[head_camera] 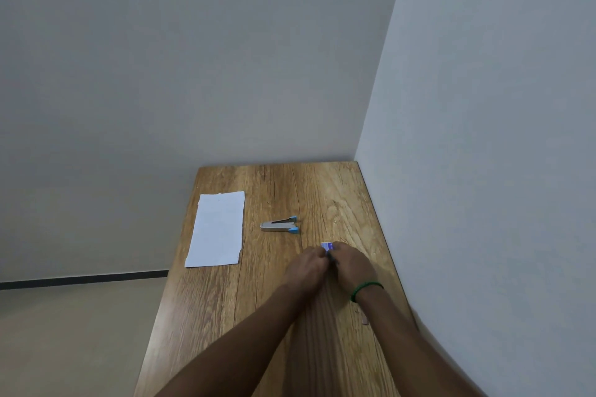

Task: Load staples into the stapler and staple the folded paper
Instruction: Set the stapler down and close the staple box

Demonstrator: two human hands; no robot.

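From the head view, a wood-grain surface [225, 316] runs away from the person into a corner where a grey back wall [193, 58] meets a paler side wall [483, 138]; the surface's right edge lies along that side wall. To the left, a beige floor [64, 332] meets the back wall at a dark skirting strip [80, 279]. The folded paper [216, 229], white with ragged edges, lies flat near the far left edge of the surface. The stapler [280, 225], silver with blue tips, lies to the right of the paper and apart from it, its two arms spread at the right end. Nearer the person and further right, a small staple box [327, 246], white and blue, shows just above the fingers. The left hand [306, 267] and the right hand [350, 266] meet at it, fingers curled in, both pinching the box; what is in it is hidden. A green band [366, 289] circles the right wrist. A small pinkish scrap [364, 319] lies on the surface beside the right forearm.
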